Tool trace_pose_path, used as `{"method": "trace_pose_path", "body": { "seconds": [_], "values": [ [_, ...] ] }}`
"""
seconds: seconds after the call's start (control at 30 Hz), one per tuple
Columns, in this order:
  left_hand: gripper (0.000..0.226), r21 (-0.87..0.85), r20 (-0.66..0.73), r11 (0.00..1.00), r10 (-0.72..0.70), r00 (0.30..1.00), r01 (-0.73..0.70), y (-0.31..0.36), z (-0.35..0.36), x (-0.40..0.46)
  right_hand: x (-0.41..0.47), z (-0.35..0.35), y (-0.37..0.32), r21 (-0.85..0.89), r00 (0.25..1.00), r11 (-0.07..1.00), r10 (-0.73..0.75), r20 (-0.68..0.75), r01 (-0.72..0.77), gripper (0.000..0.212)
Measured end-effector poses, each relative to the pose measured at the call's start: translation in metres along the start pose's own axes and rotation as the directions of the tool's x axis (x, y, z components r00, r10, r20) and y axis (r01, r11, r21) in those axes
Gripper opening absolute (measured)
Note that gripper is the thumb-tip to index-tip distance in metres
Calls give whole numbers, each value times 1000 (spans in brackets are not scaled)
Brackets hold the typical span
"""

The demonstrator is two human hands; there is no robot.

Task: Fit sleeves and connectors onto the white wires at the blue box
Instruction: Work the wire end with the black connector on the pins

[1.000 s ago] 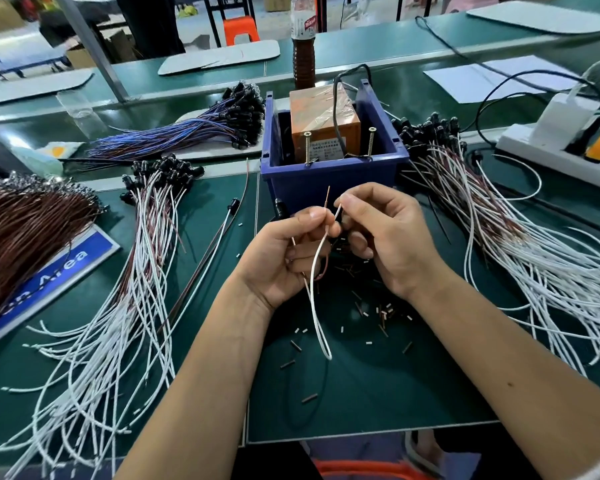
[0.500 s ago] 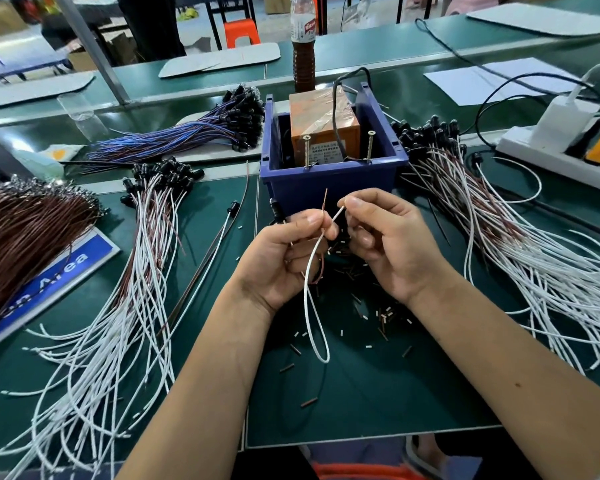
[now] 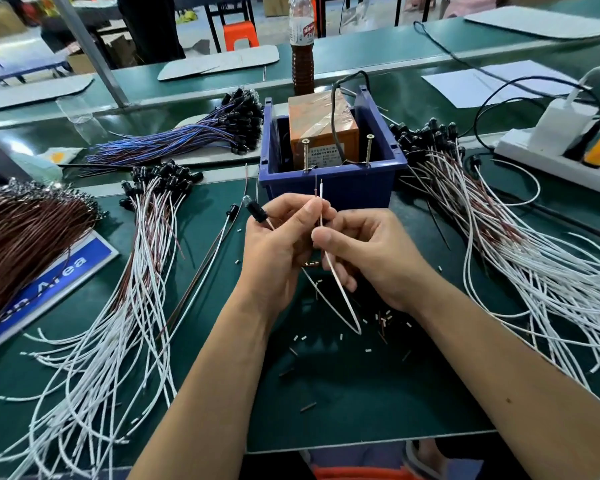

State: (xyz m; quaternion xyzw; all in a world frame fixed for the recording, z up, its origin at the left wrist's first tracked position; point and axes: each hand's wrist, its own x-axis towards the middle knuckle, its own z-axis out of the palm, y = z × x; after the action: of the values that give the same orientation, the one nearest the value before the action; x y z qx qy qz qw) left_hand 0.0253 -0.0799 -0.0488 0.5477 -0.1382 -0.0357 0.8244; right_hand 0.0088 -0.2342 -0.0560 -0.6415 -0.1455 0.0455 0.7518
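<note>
Green matting covers the counter (image 3: 361,410), with a loose bundle of white wires (image 3: 94,341) lying at the left. Centre, the left hand (image 3: 278,251) pinches a thin white wire (image 3: 340,289) upright beside a black connector (image 3: 257,209). Behind stands the blue box (image 3: 329,188) holding an orange block (image 3: 323,133). The right hand (image 3: 371,254) pinches the same wire lower down.
</note>
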Motion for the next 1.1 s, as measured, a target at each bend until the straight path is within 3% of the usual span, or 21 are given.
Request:
{"method": "trace_pose_path", "body": {
  "seconds": [0.17,0.27,0.4,0.53,0.77,0.97,1.1],
  "values": [
    [13,-47,-16,998,43,999,-44,2,3,-1,0,-1,-2,-5,997,998,-65,-47,64,13],
    [7,101,-43,990,99,994,-94,3,1,0,0,-4,-4,-30,974,987,-163,-157,160,12],
    [8,195,-98,976,115,989,-94,5,4,1,-1,-8,-7,-177,894,937,-342,-290,301,6],
    [8,253,-117,953,201,973,-166,4,4,2,0,-7,-5,-297,803,892,-441,-401,341,22],
    [10,464,-266,822,483,834,-329,-1,10,6,1,-6,2,-542,686,798,-550,-477,262,28],
    [8,549,-437,790,551,711,-274,-3,7,16,1,-4,4,-644,664,745,-570,-484,171,30],
    [15,642,-420,727,601,680,-245,-5,13,16,1,-3,2,-687,641,705,-612,-462,177,35]
  ]
}}
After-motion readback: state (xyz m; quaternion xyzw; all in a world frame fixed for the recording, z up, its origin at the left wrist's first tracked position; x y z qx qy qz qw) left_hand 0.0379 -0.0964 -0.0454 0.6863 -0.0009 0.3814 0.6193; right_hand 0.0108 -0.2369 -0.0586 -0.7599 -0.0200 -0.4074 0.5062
